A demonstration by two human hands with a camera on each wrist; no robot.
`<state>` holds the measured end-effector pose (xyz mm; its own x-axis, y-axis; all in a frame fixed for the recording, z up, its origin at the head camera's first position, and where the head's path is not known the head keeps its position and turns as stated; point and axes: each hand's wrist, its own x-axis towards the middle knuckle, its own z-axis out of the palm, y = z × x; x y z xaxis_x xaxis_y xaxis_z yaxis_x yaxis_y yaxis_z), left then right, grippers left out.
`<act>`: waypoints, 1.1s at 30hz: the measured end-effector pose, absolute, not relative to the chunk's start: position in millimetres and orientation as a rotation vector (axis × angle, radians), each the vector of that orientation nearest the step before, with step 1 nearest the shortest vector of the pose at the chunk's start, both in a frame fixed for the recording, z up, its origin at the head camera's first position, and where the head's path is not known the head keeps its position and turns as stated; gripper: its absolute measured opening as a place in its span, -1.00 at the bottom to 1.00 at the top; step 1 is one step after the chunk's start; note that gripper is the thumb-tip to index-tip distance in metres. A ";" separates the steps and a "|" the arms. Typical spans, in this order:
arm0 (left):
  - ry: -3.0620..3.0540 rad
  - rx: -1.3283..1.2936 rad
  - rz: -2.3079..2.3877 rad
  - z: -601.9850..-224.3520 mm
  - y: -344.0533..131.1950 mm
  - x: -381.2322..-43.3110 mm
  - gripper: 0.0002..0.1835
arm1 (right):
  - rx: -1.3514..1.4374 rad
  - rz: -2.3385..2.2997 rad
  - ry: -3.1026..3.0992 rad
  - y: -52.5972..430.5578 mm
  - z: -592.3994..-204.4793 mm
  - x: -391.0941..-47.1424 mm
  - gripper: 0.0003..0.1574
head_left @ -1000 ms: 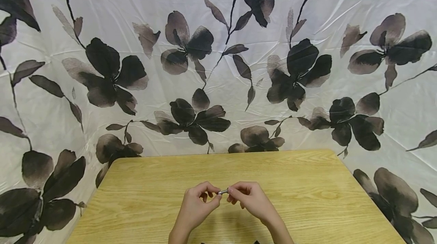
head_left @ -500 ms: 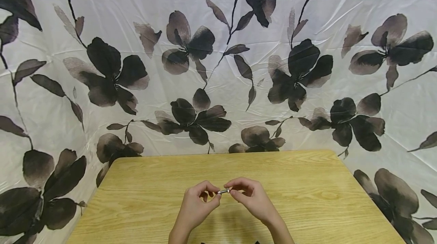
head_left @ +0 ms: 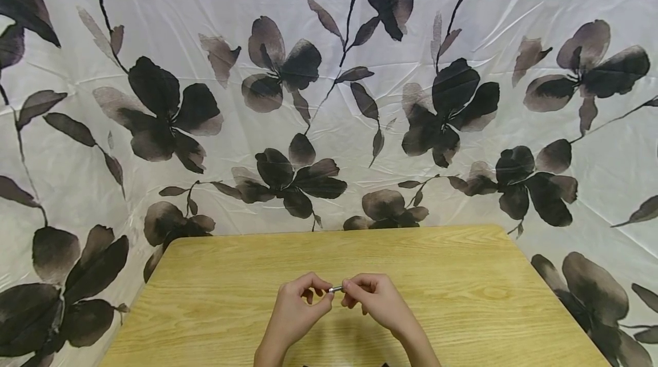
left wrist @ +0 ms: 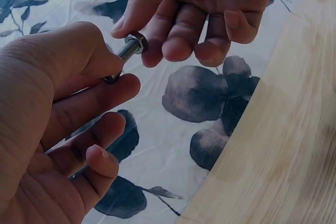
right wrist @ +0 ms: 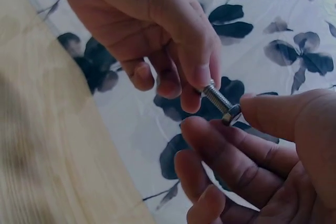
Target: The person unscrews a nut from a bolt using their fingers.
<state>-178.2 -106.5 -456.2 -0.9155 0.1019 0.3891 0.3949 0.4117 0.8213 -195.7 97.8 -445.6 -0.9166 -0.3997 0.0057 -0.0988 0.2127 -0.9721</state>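
Observation:
A small silver bolt is held level between both hands, above the table. My left hand pinches its left end between thumb and index finger, largely covering that end. My right hand has thumb and index finger at the hex-shaped right end. In the left wrist view, the threaded shank of the bolt shows between the two sets of fingertips. From the right wrist view, the shiny hex end of the bolt sits by the right thumb. The other fingers of both hands are loosely curled.
A light wood-grain table with rounded far corners lies under the hands. Behind and around it hangs a white cloth printed with dark flowers. Small dark tips show at the bottom edge of the head view.
Half a second ago the right thumb and index finger were spread apart at the bolt's hex end; now they have closed in on it. The left hand keeps its pinch in place.

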 end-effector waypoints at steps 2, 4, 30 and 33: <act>-2.391 -0.438 -1.506 -456.3 -106.1 -178.0 -0.75 | -0.485 -1.776 2.242 98.3 -445.6 -195.6 -0.61; -2.392 -0.436 -1.512 -455.8 -106.0 -177.9 -0.75 | -0.494 -1.790 2.237 98.4 -444.9 -195.3 -0.64; -2.420 -0.403 -1.510 -453.9 -106.9 -177.2 -0.74 | -0.421 -1.790 2.239 97.9 -444.6 -195.7 -0.57; -2.424 -0.406 -1.506 -454.1 -107.1 -177.3 -0.74 | -0.450 -1.798 2.231 98.4 -445.2 -196.1 -0.60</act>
